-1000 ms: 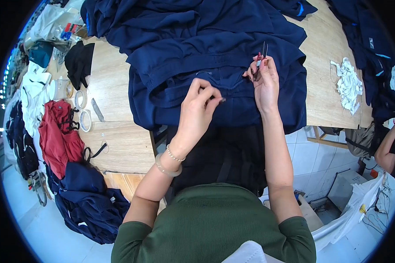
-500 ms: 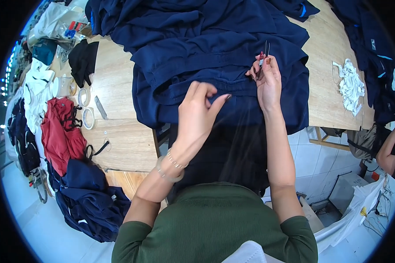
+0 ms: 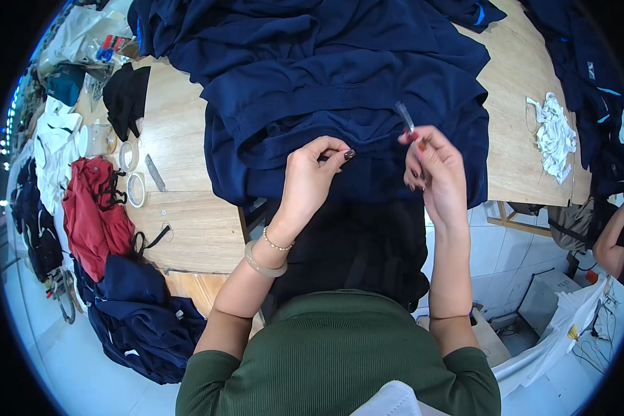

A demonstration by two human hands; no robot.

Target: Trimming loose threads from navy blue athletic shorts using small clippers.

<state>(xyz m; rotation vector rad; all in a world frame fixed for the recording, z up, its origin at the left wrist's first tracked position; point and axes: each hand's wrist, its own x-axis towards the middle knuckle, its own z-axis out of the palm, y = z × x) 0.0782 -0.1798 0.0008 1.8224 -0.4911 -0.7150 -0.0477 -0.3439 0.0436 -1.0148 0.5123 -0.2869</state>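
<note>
Along the tabletop's point(image 3: 520, 163) near edge, the navy garment point(image 3: 312, 97) is spread out, left hand point(image 3: 308, 182) just above it with its grip pinched narrow; can't tell if there's thread in it. Right hand point(image 3: 442, 170) grips small snips point(image 3: 405, 118), kinda blurry. Wood shows either side: tape rolls point(image 3: 136, 201) left, crumpled white cloth point(image 3: 555, 135) right.

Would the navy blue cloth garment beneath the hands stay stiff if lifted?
Probably not: the navy blue cloth garment lies in soft folds, so it would likely droop. Spread broadly over the pale wooden table, it seems unlikely to roll.
</note>
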